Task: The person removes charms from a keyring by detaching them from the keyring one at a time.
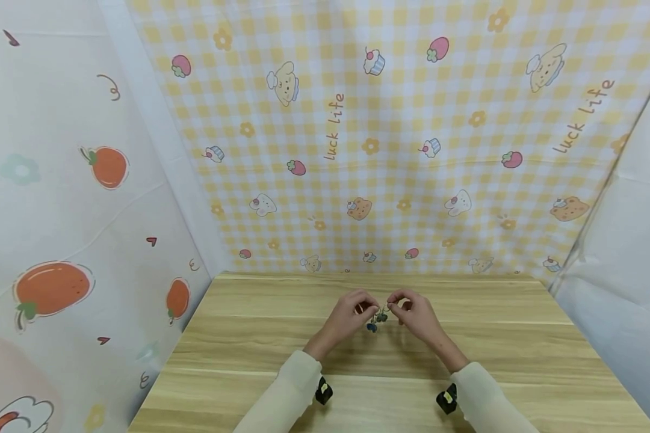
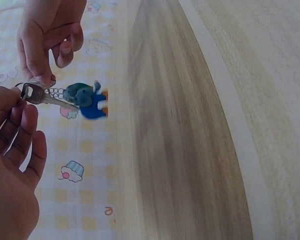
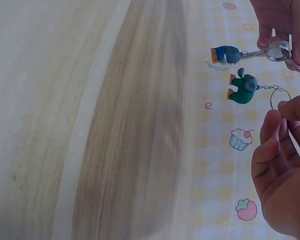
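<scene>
Both hands are raised above the middle of the wooden counter [image 1: 466, 337]. The left hand [image 1: 346, 316] pinches a key ring [image 3: 279, 51] carrying a silver key [image 2: 42, 95] and a blue figure charm [image 3: 224, 55]. The right hand [image 1: 417, 313] pinches a separate ring [image 3: 280, 96] with a green figure charm [image 3: 242, 89]. The two rings appear apart; joining or separation cannot be confirmed as complete.

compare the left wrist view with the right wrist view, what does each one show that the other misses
Only the left wrist view shows the silver metal key in the left hand's grip, its toothed blade plain. Only the right wrist view shows the two charms apart: the small blue figure charm above, the small green figure charm hanging from the right hand's thin ring. Both show both hands, the wooden table and the checked cloth.
</scene>
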The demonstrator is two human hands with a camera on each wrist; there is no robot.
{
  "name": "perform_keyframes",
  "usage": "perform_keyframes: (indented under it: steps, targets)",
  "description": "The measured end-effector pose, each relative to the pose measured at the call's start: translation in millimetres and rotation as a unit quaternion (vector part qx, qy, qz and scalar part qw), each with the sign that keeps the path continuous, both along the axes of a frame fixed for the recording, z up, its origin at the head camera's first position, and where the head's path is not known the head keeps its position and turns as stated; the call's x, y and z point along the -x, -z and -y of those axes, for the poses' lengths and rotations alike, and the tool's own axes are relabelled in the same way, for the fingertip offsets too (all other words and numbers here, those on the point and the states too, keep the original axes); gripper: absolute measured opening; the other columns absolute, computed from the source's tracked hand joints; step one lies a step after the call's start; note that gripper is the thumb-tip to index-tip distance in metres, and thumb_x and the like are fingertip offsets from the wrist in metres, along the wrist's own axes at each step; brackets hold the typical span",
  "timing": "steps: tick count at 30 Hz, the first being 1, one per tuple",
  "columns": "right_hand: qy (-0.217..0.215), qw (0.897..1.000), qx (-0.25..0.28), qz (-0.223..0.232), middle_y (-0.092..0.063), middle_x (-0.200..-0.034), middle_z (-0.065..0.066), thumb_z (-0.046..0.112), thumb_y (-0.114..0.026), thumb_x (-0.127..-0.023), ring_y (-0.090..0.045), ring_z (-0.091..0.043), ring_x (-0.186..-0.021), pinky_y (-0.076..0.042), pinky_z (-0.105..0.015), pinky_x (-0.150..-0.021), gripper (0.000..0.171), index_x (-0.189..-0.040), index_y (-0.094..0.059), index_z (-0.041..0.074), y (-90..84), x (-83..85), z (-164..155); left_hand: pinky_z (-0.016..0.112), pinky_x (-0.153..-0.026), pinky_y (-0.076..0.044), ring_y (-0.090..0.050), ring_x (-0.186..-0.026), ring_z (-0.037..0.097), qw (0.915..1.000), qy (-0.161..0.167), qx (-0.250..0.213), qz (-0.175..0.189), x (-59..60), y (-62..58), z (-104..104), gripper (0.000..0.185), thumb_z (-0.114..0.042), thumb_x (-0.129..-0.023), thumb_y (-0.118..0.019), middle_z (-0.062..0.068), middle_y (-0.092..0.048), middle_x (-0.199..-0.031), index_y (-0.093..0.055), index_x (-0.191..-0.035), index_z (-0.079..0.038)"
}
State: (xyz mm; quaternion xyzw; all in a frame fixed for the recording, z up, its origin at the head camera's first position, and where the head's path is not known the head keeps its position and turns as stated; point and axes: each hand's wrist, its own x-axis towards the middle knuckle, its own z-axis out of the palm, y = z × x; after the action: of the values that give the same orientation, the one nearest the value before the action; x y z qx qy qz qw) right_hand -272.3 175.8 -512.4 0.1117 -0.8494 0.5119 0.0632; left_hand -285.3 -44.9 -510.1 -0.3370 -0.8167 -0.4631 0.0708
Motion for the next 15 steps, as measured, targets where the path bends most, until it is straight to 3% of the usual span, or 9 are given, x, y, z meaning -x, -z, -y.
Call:
perform_keyframes:
  steps: [7,15]
  targets:
    - [0.0,1.0,-0.007,-0.004,-0.071,-0.103,-0.012,0.006,-0.072,-0.101,-0.062,-0.02,-0.059,-0.049,-0.026,-0.053,0.005,-0.106,-0.073,0.006,-0.6,5.0,-6.7,0.025,-0.076,-0.056,-0.061,-0.084,0.006,0.9997,-0.017,-0.013,0.009,0.8,1.4,5.4,0.011,-0.015,-0.106,-0.068,0.004,-0.075,-0.102,-0.077,-0.106,-0.008]
    - [0.009,1.0,-0.021,-0.012,-0.071,-0.106,-0.013,0.007,-0.07,-0.102,-0.061,-0.014,-0.063,-0.054,-0.027,-0.057,0.008,-0.109,-0.073,0.005,-3.7,9.2,-17.8,0.023,-0.075,-0.055,-0.059,-0.084,0.005,0.9993,-0.03,-0.017,0.017,0.6,2.4,10.0,0.01,-0.016,-0.106,-0.069,0.003,-0.075,-0.102,-0.077,-0.105,-0.011]
